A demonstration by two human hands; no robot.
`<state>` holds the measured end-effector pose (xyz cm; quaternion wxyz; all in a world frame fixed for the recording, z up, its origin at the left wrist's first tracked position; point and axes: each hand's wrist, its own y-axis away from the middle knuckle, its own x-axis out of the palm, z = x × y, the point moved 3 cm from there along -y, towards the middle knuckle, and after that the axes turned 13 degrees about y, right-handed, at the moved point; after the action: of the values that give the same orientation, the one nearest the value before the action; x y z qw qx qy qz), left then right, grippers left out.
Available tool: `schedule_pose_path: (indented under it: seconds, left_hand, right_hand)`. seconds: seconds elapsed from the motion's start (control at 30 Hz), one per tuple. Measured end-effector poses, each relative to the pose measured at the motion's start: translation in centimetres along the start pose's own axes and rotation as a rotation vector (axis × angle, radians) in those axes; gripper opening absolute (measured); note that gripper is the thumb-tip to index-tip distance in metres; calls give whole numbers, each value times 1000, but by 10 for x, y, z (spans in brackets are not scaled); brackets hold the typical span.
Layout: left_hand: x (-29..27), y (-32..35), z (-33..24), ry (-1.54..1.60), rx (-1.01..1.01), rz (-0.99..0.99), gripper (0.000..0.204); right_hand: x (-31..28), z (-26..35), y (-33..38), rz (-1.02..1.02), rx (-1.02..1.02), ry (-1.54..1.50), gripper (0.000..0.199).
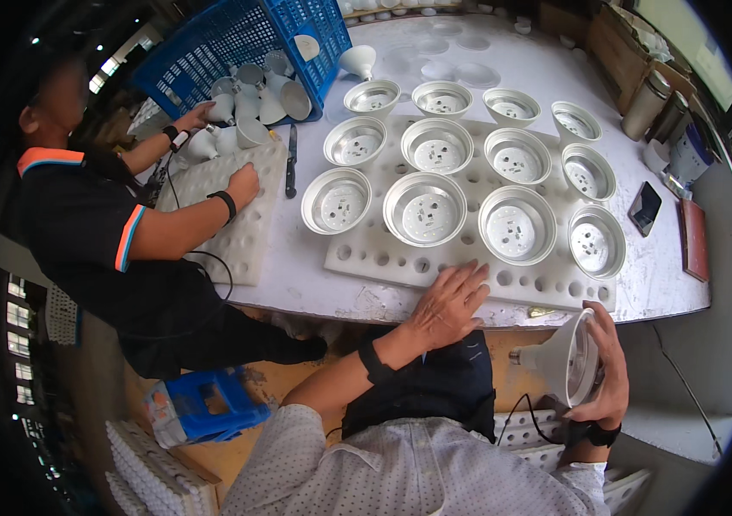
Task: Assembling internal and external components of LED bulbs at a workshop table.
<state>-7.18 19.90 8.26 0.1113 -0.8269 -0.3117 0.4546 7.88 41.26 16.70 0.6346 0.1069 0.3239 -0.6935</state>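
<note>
Against the curled right hand (613, 377), rim-gripped white lamp shell (557, 358), left hand (445, 311) outspread

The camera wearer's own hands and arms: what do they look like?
The left hand and right hand are ungloved. Each has a black wristband; a thin black cord appears to reach the right one. The pale fabric shirt sleeves carry small dark dots.

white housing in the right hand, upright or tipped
Tipped sideways: the white housing has its narrow end pointing left, its wide rim right.
</note>
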Motion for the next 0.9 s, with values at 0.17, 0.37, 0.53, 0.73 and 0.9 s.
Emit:
schedule_pose_path:
  seconds: [0.17,0.37,0.53,0.73,0.9]
  left_hand:
    - [4,-1,28,-209,-33,17,53]
    - [15,-1,32,-234,-55,-71,49]
    - [20,2,36,-300,-6,-70,47]
    - [26,4,36,-273,-13,-83,47]
    - [26,5,32,-272,52,-89,48]
  right_hand:
    - [-10,-14,12,-165,186,-91,119]
    - [0,-2,19,-262,251,-98,123]
    - [11,1,29,-308,265,-18,123]
    - [13,-15,33,-406,257,-87,118]
    - [15,-18,42,-416,251,-114,116]
